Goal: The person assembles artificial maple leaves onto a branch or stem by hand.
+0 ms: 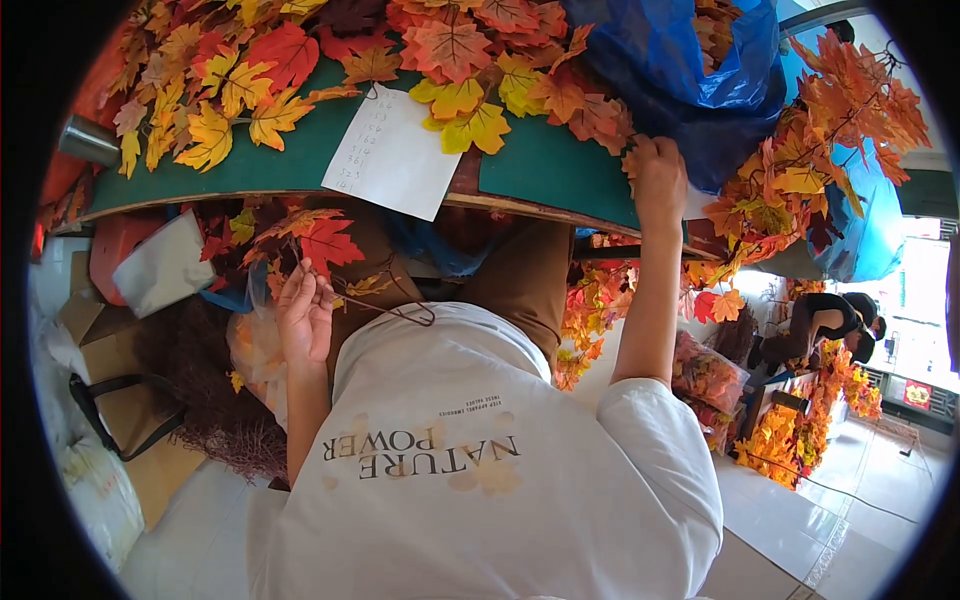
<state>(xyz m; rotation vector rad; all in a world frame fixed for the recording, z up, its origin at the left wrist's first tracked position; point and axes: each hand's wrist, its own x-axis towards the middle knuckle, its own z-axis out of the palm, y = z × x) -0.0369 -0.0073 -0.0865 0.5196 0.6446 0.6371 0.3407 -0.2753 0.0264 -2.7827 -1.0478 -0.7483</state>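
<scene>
My left hand (305,312), raised over my lap, is closed in a pinch on the thin brown stem of an artificial maple leaf branch (332,243). Its leaves are red and orange, and a bare brown wire (405,316) runs from it to the right, ending in a hooked loop. On the right, my right hand (657,178) reaches over the green table (560,170) beside a blue plastic bag. The fingers there are curled down on an orange artificial leaf (629,168) at the edge of the pile; the fingertips are partly hidden.
Piled red, orange and yellow leaves (448,52) cover the table's back. A handwritten paper sheet (395,150) overhangs the front edge. The blue bag (690,100) stands back right. Brown twigs (205,370) and a cardboard box (150,440) lie left; another person (825,318) bends far right.
</scene>
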